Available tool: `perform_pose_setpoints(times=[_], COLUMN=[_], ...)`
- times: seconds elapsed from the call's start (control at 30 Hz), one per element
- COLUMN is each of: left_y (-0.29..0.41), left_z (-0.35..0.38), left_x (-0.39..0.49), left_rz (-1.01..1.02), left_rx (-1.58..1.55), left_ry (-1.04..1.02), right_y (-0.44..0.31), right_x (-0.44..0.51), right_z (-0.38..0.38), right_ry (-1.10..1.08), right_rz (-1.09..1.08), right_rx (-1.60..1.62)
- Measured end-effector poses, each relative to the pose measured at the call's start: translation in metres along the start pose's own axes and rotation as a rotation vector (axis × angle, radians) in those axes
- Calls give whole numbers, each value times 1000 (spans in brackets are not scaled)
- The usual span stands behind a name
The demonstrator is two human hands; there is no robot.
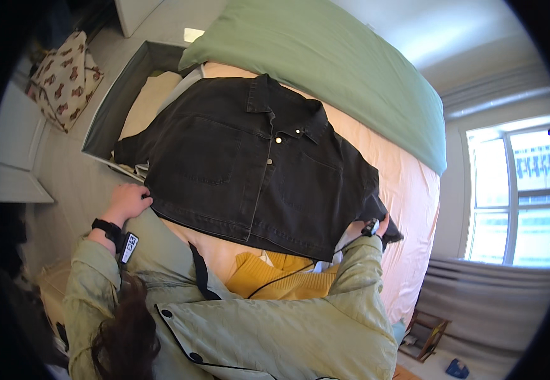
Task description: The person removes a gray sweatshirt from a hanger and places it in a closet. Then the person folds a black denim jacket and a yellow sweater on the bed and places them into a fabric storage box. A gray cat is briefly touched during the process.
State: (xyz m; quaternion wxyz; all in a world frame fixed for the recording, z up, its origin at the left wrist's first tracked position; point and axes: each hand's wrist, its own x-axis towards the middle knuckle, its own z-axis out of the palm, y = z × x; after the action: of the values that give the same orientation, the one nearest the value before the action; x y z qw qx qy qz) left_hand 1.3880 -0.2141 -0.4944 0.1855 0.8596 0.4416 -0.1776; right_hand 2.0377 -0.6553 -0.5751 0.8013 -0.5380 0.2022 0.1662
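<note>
A black denim jacket [237, 161] lies spread front side up on the bed, its collar towards the green bedding and one sleeve over the rim of a grey storage box. My left hand [130, 200] grips the jacket's lower corner at the left with curled fingers. On the right, my right hand [380, 225] is at the sleeve near the jacket's lower edge, partly hidden by a small device and my cuff; its fingers cannot be made out well. A yellow ribbed knit garment [279, 280] lies below the jacket's hem.
The grey fabric storage box [113, 109] stands beside the bed with folded cloth in it. Green bedding [332, 61] lies across the far side of the pink sheet [412, 204]. A patterned bag [68, 80] is at the far left, a small wooden stool [424, 335] at lower right.
</note>
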Motion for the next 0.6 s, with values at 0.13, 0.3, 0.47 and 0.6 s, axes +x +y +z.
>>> perform_pose_setpoints(times=[0.13,0.3,0.47,0.6], left_y=[9,16,16,11], left_z=[-6,-15,-16,-10], left_x=[1,-1,0,0], left_rz=[-25,-21,-29,-21], left_rx=[19,39,54,11], left_ry=[-33,-57,-67,-24], right_y=[-36,-22,82,121], right_x=[11,-43,-138,-167], right_z=[17,89,121,112], right_ry=[423,292,-814,-702], right_rz=[-501,-1417,-1472,-1136], right_rx=[-564,-613,-2043,-2045])
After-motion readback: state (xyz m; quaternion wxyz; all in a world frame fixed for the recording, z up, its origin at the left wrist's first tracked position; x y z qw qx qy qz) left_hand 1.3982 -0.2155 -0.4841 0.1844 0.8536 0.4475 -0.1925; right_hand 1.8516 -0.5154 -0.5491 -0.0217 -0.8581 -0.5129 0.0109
